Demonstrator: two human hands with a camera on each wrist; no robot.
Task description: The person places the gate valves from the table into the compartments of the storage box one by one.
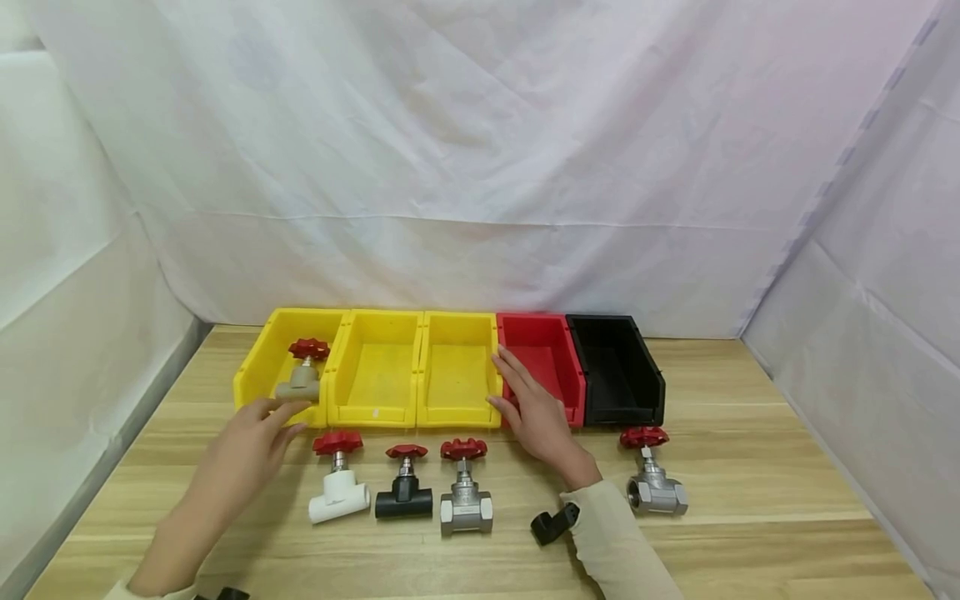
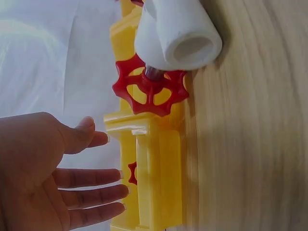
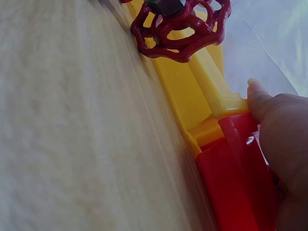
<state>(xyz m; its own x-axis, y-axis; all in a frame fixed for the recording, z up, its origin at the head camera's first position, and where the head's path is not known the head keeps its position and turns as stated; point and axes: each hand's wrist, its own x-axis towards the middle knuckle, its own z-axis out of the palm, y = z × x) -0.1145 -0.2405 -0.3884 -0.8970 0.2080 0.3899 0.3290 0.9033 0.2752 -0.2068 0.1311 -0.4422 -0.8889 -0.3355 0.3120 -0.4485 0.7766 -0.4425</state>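
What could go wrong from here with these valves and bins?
The left grip could knock the white valve close beside it if it swings inward.
The beige valve, standing handwheel-up in the leftmost yellow bin, might topple if brushed.
The right grip lies over the edge where the red bin meets its yellow neighbour, so a push might shift both.

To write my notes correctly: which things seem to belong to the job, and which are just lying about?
Likely the job: beige valve, white valve, black valve, left metal valve, right metal valve, yellow bins, red bin, black bin.
Apparently just setting: white cloth, wooden table; no loose thing looks unrelated.
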